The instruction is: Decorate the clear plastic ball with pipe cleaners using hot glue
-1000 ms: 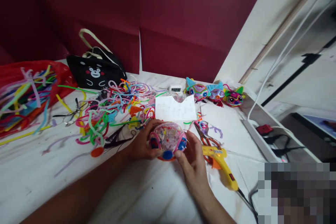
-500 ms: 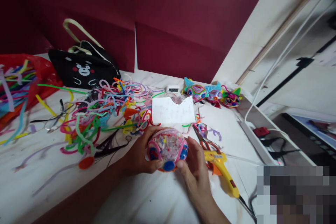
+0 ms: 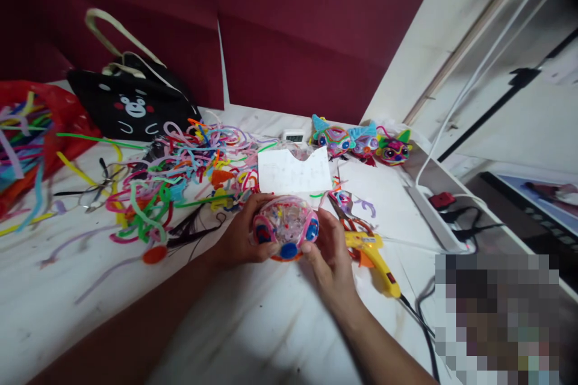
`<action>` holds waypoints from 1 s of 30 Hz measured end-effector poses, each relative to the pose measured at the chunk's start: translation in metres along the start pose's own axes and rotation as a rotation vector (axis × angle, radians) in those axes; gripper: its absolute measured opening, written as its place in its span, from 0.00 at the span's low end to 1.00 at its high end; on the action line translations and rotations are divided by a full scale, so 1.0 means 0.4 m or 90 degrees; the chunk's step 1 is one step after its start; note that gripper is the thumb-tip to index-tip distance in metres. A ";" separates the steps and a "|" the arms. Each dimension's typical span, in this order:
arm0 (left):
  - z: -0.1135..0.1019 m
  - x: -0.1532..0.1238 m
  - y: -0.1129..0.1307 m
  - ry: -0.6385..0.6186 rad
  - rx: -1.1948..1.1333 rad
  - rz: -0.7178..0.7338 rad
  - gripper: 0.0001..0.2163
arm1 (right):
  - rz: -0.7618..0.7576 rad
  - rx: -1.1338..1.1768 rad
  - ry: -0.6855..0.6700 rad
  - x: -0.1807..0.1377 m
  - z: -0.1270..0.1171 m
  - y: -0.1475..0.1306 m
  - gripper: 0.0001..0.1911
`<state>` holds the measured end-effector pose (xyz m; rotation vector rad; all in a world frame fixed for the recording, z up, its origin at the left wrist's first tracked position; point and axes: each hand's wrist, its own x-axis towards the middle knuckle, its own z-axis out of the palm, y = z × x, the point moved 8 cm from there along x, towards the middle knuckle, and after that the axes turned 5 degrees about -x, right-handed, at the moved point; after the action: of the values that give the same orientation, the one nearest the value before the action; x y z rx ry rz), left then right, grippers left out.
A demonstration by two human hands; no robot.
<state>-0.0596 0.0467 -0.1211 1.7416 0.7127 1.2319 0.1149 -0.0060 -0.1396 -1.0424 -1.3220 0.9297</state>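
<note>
Between my two hands is a rounded, clear craft animal head (image 3: 287, 224) with pink trim, blue-and-red eyes and a blue oval nose. My left hand (image 3: 247, 234) grips its left side, thumb near the nose. My right hand (image 3: 332, 252) holds the right side, its thumb beside the nose and the fingers curled behind. The underside of the head is hidden. Just right of my right hand lie a yellow glue gun (image 3: 377, 261) and orange-handled scissors (image 3: 354, 219). A white notched paper (image 3: 294, 169) is behind the head.
Tangled pipe cleaners (image 3: 180, 174) spread across the left, with glasses (image 3: 97, 189) beside them. A red bag (image 3: 76, 117) and a black tote (image 3: 135, 105) stand behind. Several finished craft heads (image 3: 334, 139) sit at the back right. A power strip (image 3: 436, 216) lies right, with cables.
The view has shifted, so most of the scene sits slightly higher and further left. Both hands keep hold of the craft head, which shows little change in pose.
</note>
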 end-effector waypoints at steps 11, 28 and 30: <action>0.006 0.009 0.027 -0.011 0.001 0.014 0.35 | -0.007 -0.010 -0.006 -0.001 0.003 0.001 0.30; 0.005 0.006 0.093 -0.054 0.025 0.113 0.38 | -0.134 -0.057 0.001 -0.021 0.001 -0.033 0.32; 0.005 0.001 0.122 -0.061 0.024 0.163 0.41 | -0.183 -0.058 -0.003 -0.029 0.003 -0.051 0.34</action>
<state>-0.0587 0.0236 -0.0781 1.9545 0.4703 1.3012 0.1123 -0.0227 -0.1236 -0.8898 -1.4834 0.6616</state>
